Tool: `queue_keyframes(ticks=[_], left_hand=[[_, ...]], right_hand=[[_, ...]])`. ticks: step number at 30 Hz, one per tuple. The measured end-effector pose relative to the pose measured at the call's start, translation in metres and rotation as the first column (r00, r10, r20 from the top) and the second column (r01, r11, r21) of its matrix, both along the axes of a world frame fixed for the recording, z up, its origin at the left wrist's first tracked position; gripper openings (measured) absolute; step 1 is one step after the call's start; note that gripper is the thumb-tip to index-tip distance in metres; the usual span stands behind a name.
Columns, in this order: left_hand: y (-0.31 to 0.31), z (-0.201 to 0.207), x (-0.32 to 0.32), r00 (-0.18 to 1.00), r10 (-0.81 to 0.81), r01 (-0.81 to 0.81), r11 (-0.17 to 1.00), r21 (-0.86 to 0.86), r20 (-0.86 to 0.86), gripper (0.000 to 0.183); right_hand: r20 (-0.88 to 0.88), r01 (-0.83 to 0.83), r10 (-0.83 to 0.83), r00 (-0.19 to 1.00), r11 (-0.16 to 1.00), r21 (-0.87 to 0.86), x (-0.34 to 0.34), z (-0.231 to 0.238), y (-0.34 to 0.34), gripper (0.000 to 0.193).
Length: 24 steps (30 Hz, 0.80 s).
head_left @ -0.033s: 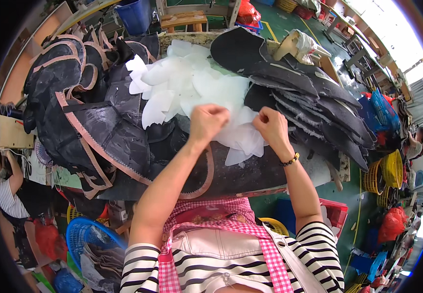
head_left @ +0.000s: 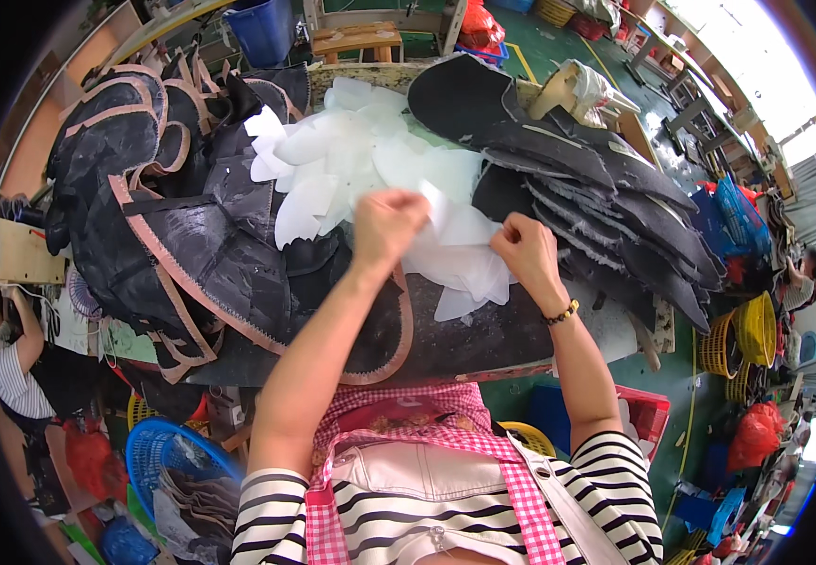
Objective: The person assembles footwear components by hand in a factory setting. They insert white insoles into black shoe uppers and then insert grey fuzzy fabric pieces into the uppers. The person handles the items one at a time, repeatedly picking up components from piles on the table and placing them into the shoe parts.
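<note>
A person's two bare hands work, apart from each other, above a cluttered counter (head_left: pixel 606 344), seen from head height. The left hand (head_left: pixel 387 231) has its fingertips pinched on a thin, white, translucent sheet (head_left: pixel 448 218). The right hand (head_left: pixel 528 247), its fingers curled, pinches the other end, so the sheet lies between the two hands, over the near part of a loose pile of similar white, leaf-shaped translucent pieces (head_left: pixel 347 141). A dark beaded bracelet (head_left: pixel 561 312) with some yellow beads circles the right wrist.

Left of the pile is a heap of creased black material pieces edged with pinkish-brown strips (head_left: pixel 229 231). To its right, overlapping curved black fabric pieces with frayed pale edges (head_left: pixel 620 202) lie stacked. The person wears a pink-and-white checked apron (head_left: pixel 540 508) over a black-and-white striped top (head_left: pixel 615 480).
</note>
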State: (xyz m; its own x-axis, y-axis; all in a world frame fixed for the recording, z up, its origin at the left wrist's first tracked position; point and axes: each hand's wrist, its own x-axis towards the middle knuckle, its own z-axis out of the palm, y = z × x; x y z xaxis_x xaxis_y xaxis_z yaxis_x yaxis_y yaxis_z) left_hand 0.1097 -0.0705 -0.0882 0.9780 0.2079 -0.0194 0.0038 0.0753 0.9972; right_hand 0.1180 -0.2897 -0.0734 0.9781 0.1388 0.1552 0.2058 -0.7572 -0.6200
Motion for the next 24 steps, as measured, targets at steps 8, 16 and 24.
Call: queue_keyframes(ticks=[8,16,24], left_hand=[[0.078,0.08,-0.09,0.993,0.105,-0.085,0.955,-0.284,0.055,0.021],[0.059,0.001,-0.222,0.924,0.378,-0.381,0.923,-0.05,-0.052,0.007],[0.075,-0.001,-0.222,0.915,0.353,-0.359,0.933,0.006,-0.194,0.035]], right_hand=[[-0.227,-0.192,0.449,0.864,0.712,0.675,-0.037,0.036,0.029,0.058],[-0.394,-0.235,0.525,0.754,0.777,0.584,-0.076,0.001,0.079,0.027],[-0.45,-0.169,0.568,0.689,0.73,0.663,-0.087,-0.01,0.082,0.032]])
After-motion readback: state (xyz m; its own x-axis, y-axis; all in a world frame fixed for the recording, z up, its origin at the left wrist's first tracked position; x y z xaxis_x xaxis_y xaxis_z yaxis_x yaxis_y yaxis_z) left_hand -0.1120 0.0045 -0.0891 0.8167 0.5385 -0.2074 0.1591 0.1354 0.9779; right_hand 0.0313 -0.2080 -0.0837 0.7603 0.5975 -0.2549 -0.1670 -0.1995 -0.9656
